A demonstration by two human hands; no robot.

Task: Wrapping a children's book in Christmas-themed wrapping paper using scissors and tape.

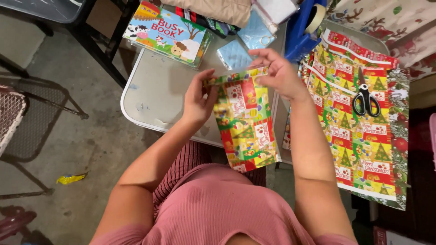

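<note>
Both hands pinching the top edge of a wrapped package (245,122) at frame centre: left hand (198,97) on the upper-left corner, right hand (278,72) on the upper-right. Long axis running down toward the body, below both hands, over the grey table (152,90) edge.

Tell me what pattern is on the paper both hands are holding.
The wrapping paper is a festive patchwork of red, green and yellow squares with trees, clearest in the head view.

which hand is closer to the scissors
Right. The right hand holds the wrapped parcel's top edge, just left of the scissors; the left hand grips the parcel's far side.
</note>
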